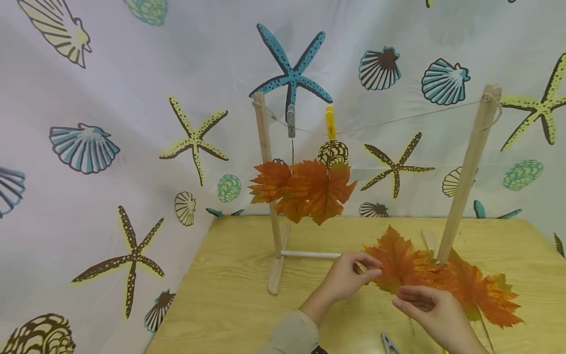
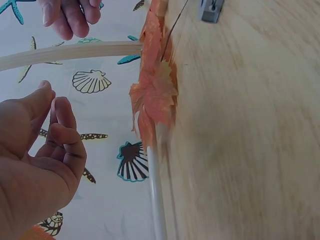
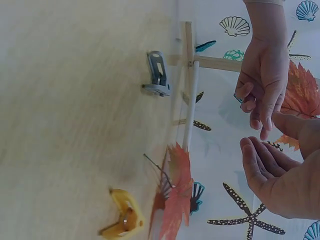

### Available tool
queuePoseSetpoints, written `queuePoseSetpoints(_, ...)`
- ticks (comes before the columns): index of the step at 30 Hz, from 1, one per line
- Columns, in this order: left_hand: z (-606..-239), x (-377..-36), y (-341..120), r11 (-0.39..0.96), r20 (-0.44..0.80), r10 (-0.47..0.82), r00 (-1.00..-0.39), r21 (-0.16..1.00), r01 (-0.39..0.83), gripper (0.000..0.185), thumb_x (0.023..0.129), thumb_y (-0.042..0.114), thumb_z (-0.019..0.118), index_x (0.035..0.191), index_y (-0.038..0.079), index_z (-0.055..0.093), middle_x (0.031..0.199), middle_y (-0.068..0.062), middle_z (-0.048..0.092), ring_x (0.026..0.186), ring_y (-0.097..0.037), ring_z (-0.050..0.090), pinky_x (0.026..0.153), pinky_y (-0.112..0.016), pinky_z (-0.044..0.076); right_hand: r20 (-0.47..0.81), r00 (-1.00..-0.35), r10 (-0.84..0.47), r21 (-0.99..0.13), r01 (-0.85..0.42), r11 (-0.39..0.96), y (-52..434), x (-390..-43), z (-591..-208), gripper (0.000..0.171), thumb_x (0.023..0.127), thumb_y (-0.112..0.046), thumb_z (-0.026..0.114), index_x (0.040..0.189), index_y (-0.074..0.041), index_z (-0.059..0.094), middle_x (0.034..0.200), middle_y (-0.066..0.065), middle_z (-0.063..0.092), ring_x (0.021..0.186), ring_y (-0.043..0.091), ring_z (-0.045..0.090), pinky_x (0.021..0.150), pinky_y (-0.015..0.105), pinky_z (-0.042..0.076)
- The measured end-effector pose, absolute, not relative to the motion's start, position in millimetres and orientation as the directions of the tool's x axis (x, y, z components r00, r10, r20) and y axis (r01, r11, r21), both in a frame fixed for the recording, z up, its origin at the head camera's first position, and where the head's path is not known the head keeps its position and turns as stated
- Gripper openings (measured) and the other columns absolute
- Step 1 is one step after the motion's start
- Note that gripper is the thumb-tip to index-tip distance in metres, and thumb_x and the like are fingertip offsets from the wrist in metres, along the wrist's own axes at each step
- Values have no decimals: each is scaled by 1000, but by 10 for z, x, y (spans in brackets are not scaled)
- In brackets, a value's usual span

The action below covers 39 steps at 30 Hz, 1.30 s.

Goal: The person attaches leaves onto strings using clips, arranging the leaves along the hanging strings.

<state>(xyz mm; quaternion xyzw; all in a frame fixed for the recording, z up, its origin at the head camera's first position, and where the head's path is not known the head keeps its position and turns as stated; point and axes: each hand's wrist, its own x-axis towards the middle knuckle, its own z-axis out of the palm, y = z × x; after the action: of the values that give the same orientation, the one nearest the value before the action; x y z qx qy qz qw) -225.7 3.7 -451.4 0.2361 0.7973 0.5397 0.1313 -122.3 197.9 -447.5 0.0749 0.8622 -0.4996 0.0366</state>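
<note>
My left hand (image 1: 347, 278) hovers over the table with thumb and fingertips brought near each other and nothing between them. To its right is my right hand (image 1: 438, 314), palm turned inward, fingers loosely bent, likewise holding nothing. Orange artificial maple leaves (image 1: 475, 287) lie on the table behind both hands, overlapping them in the head view; thin stems stick out toward the front. A grey clothespin (image 3: 158, 75) and a yellow clothespin (image 3: 120, 196) lie on the table, closer to the front edge than the leaves.
A string (image 1: 398, 119) runs between the wooden left post (image 1: 265, 132) and right post (image 1: 464, 177). From it hang orange leaves (image 1: 325, 189) under a grey clothespin (image 1: 291, 121) and a yellow clothespin (image 1: 330, 123). A white rod (image 1: 309, 254) joins the posts low down.
</note>
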Motion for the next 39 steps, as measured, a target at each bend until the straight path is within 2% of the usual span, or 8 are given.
queuePoseSetpoints(5,-4583,-2225,137,330,28,527,-849,914,234,14,93,27,72,103,18,76,89,11,66,63,-6,56,55,-22,49,-164,-980,114,-869,199,454,2015,-1156,-4575,54,88,-38,76,123,1,68,116,14,73,97,22,74,77,31,60)
queuePoseSetpoints(10,-4625,-2215,187,327,20,534,-845,917,229,18,92,26,73,106,15,76,90,11,66,64,-4,57,56,-22,49,-195,-974,114,-880,225,418,2018,-1139,-4688,53,87,-36,77,124,1,68,115,14,73,97,22,73,78,32,60)
queuePoseSetpoints(17,-4698,-2210,241,313,9,549,-835,925,216,17,92,23,73,105,13,75,90,10,65,65,-3,56,59,-20,50,-169,-984,53,-894,175,412,2070,-1099,-4795,50,90,-30,75,124,5,66,114,18,73,96,22,73,78,32,60)
queuePoseSetpoints(23,-4735,-2210,271,307,9,569,-822,925,223,14,93,24,72,104,16,76,91,10,66,67,-3,56,61,-20,50,-187,-981,46,-894,190,406,2115,-1070,-4842,52,89,-32,75,125,4,66,115,17,72,97,23,72,79,33,59)
queuePoseSetpoints(31,-4802,-2250,282,318,-1,573,-820,922,221,18,93,23,72,107,13,76,93,9,68,70,-4,56,63,-20,49,-198,-980,32,-896,194,398,2143,-1033,-4923,52,89,-31,76,124,6,66,111,16,73,96,23,72,80,32,59)
queuePoseSetpoints(39,-4870,-2262,389,367,-66,582,-810,911,189,11,92,23,74,98,15,78,92,12,71,68,-4,55,61,-22,49,-183,-983,-33,-914,158,373,2159,-961,-4985,53,90,-29,75,125,10,63,113,21,72,98,27,72,80,32,60)
